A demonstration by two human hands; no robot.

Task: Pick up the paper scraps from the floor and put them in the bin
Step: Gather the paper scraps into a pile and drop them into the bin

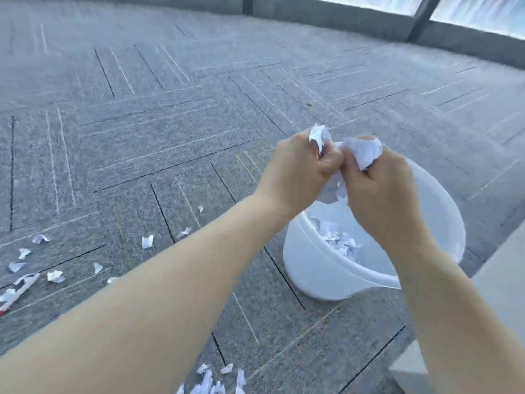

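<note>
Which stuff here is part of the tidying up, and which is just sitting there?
Part of the job:
- crumpled white paper in the left hand and right hand
- round translucent white plastic bin, scraps already inside
- torn white paper scraps on the floor

Just there:
- grey patterned carpet floor
- pale grey block at the right edge
- windows along the far wall

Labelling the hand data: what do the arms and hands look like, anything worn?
Both forearms are bare, no sleeves in view. The left hand and right hand have no gloves, rings, watch or wristband, and no marks that can be seen.
</note>
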